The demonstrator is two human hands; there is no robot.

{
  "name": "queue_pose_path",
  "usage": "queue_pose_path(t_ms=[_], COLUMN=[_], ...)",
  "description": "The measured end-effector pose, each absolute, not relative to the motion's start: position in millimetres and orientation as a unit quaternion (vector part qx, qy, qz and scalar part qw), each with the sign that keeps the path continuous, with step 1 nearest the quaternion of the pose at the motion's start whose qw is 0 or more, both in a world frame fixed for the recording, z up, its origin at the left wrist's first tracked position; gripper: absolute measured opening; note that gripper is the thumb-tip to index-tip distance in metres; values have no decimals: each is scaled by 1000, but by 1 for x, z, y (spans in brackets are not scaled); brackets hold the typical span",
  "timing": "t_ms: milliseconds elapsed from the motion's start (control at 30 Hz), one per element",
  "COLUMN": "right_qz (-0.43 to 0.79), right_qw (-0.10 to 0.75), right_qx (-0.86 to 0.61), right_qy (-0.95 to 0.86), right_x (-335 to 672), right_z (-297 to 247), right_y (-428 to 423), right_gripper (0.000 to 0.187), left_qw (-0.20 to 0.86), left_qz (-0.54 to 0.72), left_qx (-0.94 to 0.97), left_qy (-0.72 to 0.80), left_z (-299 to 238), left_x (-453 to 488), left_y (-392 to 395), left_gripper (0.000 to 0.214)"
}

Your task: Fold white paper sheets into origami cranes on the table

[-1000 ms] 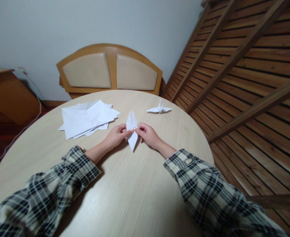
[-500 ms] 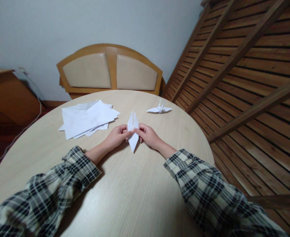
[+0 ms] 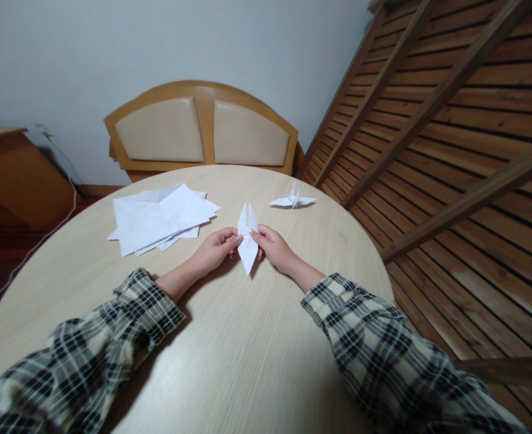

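Observation:
A partly folded white paper figure [image 3: 248, 241], long and pointed at both ends, stands upright just above the round wooden table [image 3: 230, 361]. My left hand [image 3: 216, 248] pinches its left side with closed fingers. My right hand [image 3: 272, 246] grips its right side, fingers wrapped round the edge. Both arms wear checked sleeves. A finished white paper crane [image 3: 292, 199] sits on the table beyond my right hand.
A loose stack of white paper sheets [image 3: 160, 218] lies at the left of my hands. A padded wooden chair [image 3: 200, 129] stands behind the table. Slatted wooden panelling [image 3: 451, 150] fills the right side; a cable runs down at the left.
The folded paper has shifted slightly to the right and turned a little between my fingers. My right fingers have moved further onto its right side.

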State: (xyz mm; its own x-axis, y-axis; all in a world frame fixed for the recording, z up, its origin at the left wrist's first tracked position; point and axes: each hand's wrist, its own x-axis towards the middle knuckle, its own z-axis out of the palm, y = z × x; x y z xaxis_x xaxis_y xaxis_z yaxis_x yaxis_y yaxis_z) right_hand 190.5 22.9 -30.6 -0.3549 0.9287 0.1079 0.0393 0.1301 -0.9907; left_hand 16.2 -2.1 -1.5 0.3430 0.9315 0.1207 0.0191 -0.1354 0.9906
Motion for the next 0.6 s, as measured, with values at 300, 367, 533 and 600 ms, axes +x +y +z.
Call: queue_pose_path(t_ms=[300, 367, 533, 600], right_qz=[552, 556, 563, 568], right_qw=[459, 462, 458, 452], right_qx=[-374, -380, -384, -383], right_qy=[-587, -577, -571, -572], right_x=[190, 190, 192, 192], right_z=[-19, -20, -22, -22], right_y=[18, 19, 20, 20], right_gripper=[33, 33, 34, 35], left_qw=[517, 493, 438, 434], left_qz=[370, 346, 329, 332], left_qx=[675, 703, 744, 747], left_qy=[375, 378, 382, 379], left_z=[-8, -7, -2, -3], left_x=[13, 13, 15, 15], left_y=[-2, -4, -10, -9], left_gripper=[25, 25, 26, 29])
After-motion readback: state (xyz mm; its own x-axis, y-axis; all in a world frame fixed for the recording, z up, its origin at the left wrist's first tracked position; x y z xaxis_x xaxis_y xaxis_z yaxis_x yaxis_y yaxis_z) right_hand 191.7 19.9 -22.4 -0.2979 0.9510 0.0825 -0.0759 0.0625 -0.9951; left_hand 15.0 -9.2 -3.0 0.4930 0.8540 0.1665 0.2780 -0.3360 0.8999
